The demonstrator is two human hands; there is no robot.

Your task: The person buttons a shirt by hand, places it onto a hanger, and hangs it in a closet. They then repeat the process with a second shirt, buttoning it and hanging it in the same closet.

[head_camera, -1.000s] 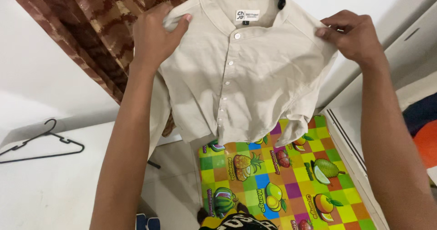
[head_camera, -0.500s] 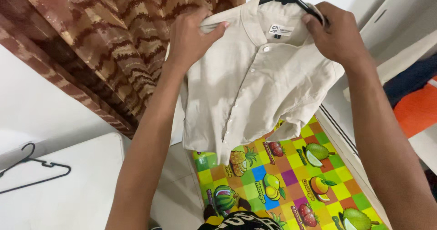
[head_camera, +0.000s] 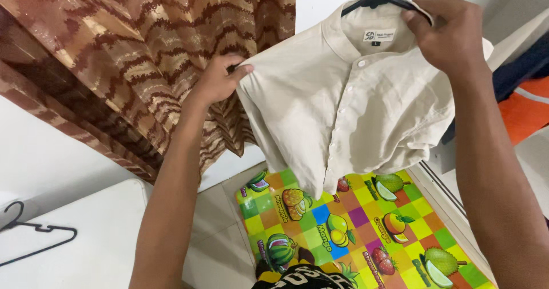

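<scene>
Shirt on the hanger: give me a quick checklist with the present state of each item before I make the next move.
1. Right hand grips the beige shirt at the collar and shoulder, by the black hanger: ok.
2. Left hand pinches the other shoulder end: ok.
3. Hanger arm inside the shoulder on the left hand's side: cannot tell, cloth hides it.
4. Front buttons closed down the placket: ok where visible.
5. Shirt hem hangs above the fruit-print mat, not touching it: ok.
6. Hanger hook free or caught on something: cannot tell, it runs out of view.
</scene>
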